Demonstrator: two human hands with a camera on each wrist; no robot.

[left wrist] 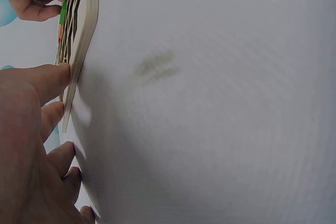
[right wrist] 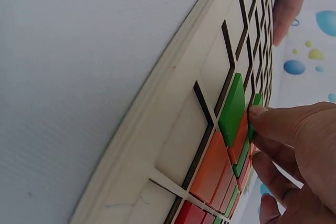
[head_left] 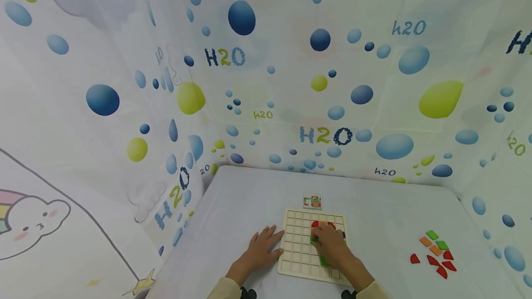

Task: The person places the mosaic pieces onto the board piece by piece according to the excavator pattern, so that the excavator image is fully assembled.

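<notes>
The right hand (head_left: 332, 243) pinches 1 green tile (right wrist: 258, 100) at 1 grid board (head_left: 297, 253); the left hand (head_left: 262, 246), fingers relaxed, touches its edge. Rightward: 5 red pieces (head_left: 432, 260), 2 orange pieces (head_left: 425, 242), 2 green pieces (head_left: 442, 245).

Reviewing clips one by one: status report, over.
Right hand pinches flat green tile at pale wooden grid board. Left hand touches board's left edge. Nothing visibly blocking.
</notes>
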